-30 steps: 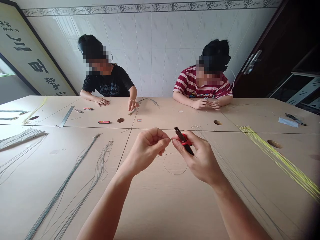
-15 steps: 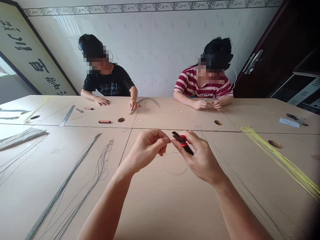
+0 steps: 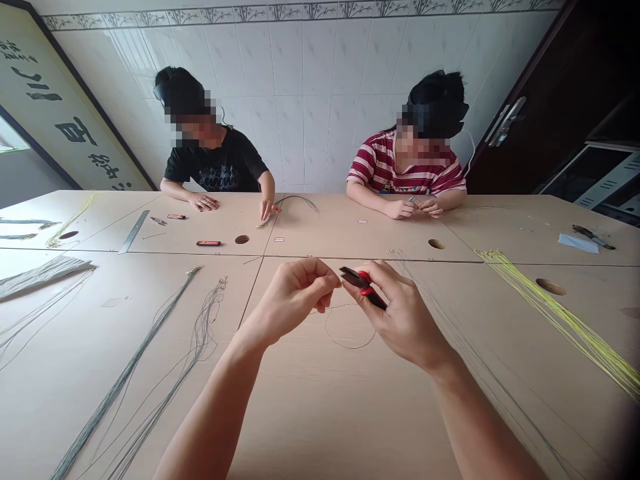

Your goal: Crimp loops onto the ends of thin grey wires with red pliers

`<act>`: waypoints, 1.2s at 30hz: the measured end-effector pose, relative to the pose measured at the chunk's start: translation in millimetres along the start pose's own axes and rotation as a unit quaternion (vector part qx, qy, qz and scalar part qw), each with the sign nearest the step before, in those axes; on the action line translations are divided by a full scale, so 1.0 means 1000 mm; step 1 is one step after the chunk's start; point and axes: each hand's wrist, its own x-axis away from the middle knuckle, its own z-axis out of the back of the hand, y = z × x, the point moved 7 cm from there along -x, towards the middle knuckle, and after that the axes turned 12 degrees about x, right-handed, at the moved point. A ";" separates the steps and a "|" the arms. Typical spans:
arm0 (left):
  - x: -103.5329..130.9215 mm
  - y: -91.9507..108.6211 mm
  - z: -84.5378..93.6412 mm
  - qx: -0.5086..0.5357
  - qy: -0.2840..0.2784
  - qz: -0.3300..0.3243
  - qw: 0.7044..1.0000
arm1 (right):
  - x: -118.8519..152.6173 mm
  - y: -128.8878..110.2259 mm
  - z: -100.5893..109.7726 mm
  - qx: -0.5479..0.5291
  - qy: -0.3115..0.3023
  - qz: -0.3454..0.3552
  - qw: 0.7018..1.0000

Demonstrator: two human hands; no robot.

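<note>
My left hand (image 3: 305,288) is closed in a pinch on a thin cord (image 3: 350,347), whose loop hangs below the fingers over the table. My right hand (image 3: 400,310) is wrapped round a pair of pliers (image 3: 369,288) with red and black handles. The dark plier jaws point left, close to my left fingertips. Thumb and finger of both hands nearly meet there. Whatever small piece sits between the fingertips is too small to make out.
Bundles of grey-green cords (image 3: 135,360) lie to the left, and yellow cords (image 3: 555,313) to the right. Across the table (image 3: 320,413) sit two people, one in a black shirt (image 3: 220,160), one in a striped shirt (image 3: 370,160). A ruler (image 3: 134,231) and round table holes (image 3: 551,287) are also there.
The plier jaws have turned slightly and shifted a little left, nearer my left fingertips. My left hand stays almost still.
</note>
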 end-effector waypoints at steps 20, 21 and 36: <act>-0.001 0.001 -0.002 0.004 0.002 0.009 1.000 | -0.001 -0.002 -0.001 0.045 0.012 0.028 0.999; -0.001 0.002 -0.002 0.008 0.003 0.007 1.000 | -0.001 -0.002 -0.001 0.043 0.012 0.025 0.999; -0.002 -0.005 -0.006 0.052 0.019 -0.010 0.998 | 0.000 0.003 0.000 0.028 0.044 -0.009 0.999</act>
